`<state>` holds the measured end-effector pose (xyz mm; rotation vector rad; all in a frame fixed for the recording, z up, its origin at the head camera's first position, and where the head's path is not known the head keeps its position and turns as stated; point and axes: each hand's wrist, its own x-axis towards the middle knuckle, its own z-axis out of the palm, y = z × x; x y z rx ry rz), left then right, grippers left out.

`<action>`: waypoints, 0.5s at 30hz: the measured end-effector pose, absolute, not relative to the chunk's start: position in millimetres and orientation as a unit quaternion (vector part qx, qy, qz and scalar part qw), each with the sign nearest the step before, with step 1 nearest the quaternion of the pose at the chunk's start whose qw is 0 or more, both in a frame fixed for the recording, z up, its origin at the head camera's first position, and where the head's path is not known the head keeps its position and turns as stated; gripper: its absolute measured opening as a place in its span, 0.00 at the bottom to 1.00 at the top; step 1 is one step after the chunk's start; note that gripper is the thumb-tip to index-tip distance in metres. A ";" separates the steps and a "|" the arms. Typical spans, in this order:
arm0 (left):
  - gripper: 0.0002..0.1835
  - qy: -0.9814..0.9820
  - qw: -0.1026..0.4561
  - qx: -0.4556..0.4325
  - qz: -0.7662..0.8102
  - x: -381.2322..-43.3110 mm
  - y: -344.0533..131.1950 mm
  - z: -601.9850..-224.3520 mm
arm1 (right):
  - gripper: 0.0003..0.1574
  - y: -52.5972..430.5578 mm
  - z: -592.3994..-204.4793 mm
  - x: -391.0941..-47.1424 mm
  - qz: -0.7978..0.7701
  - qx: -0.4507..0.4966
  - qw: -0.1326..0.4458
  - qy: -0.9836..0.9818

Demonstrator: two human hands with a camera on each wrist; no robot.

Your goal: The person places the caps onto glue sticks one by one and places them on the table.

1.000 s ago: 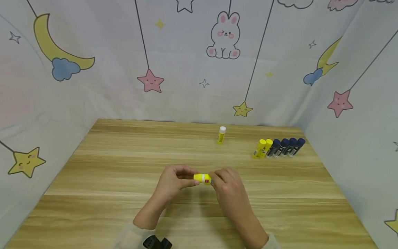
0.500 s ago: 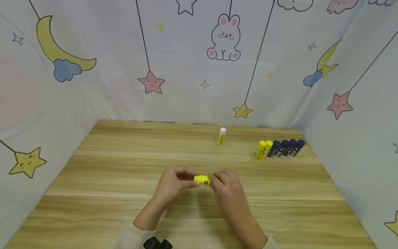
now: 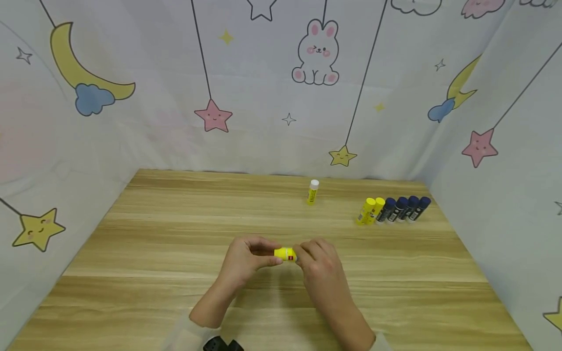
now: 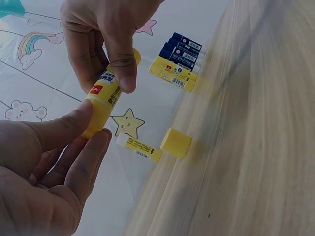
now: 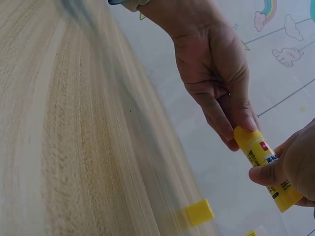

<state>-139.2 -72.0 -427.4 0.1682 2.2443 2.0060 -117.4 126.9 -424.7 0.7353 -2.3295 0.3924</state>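
Observation:
A yellow glue stick (image 3: 284, 253) lies sideways between both hands, above the table. My left hand (image 3: 241, 263) pinches its left end between thumb and fingers. At the other end, my right hand (image 3: 322, 268) grips the body and hides part of it. The right wrist view shows a red logo and dark print on the glue stick (image 5: 263, 157). Only a thin pale line shows between its two yellow parts. A loose yellow cap (image 4: 176, 142) stands on the table in the left wrist view; in the head view the hands and stick hide it.
A glue stick with a white top (image 3: 312, 192) stands upright at the back of the wooden table (image 3: 184, 214). To its right, two yellow glue sticks (image 3: 366, 210) and several navy-capped ones (image 3: 399, 209) form a row. A printed cloth (image 3: 263, 141) hangs behind.
The white band on the held glue stick has narrowed as its two yellow parts came together, mostly in the first half second. Both hands have otherwise hardly moved.

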 end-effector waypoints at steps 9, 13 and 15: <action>0.13 0.755 0.057 0.047 0.652 -139.7 -71.8 -426.6 | 0.23 124.8 -424.6 -117.5 0.163 0.277 0.333 -0.886; 0.13 0.760 0.053 0.047 0.646 -139.7 -70.6 -425.0 | 0.23 125.5 -424.6 -118.2 0.167 0.274 0.333 -0.887; 0.12 0.763 0.051 0.045 0.643 -139.9 -69.9 -424.5 | 0.24 125.9 -424.6 -118.5 0.167 0.273 0.332 -0.887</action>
